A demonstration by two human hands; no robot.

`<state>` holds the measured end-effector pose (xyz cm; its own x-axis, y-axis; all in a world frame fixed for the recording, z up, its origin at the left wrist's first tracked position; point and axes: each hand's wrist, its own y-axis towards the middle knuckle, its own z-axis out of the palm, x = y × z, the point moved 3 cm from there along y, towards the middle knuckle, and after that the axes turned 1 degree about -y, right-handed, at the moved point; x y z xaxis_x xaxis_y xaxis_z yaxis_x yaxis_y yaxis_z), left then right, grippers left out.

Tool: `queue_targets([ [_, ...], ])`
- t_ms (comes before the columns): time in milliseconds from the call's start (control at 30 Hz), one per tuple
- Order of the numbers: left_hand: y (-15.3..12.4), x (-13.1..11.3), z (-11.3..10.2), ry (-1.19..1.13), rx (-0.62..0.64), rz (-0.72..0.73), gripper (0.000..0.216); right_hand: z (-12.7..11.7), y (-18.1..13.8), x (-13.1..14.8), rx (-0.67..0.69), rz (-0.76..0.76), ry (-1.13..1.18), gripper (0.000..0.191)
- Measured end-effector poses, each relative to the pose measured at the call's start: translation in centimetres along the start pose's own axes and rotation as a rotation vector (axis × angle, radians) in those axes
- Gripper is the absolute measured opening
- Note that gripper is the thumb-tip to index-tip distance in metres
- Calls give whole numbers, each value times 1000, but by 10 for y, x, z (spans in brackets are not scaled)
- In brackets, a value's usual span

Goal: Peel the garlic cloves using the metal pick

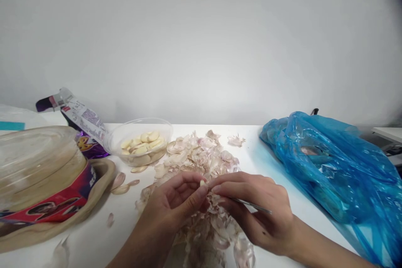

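A small pale garlic clove [202, 183] is pinched between the thumb and fingers of my left hand [172, 207], with only its tip showing. My right hand [264, 209] meets it from the right, fingertips at the clove. A thin metal tool [256, 206] lies in the right hand's grip; its working end is hidden, so its kind is unclear. Under both hands spreads a heap of dry garlic skins [201, 155]. Behind and to the left, a clear plastic bowl [168, 127] contains several peeled garlic cloves [143, 145].
Several unpeeled cloves [118, 181] lie left of the heap. A lidded plastic tub [63, 209] sits in a brown tray [105, 171] at far left, with a purple packet [89, 144] behind. A blue plastic bag [326, 167] covers the right side. A wall backs the white table.
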<state>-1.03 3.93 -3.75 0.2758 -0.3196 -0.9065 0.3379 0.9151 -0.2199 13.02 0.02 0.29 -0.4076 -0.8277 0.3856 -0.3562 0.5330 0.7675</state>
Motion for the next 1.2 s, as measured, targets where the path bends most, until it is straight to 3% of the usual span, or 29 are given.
queue_targets([
  [233, -1, -1, 1, 17, 72, -16, 15, -1, 2, 0, 4, -16, -16, 20],
  [1200, 3, 3, -2, -22, 13, 28, 19, 0, 0, 0, 10, -28, -19, 18],
])
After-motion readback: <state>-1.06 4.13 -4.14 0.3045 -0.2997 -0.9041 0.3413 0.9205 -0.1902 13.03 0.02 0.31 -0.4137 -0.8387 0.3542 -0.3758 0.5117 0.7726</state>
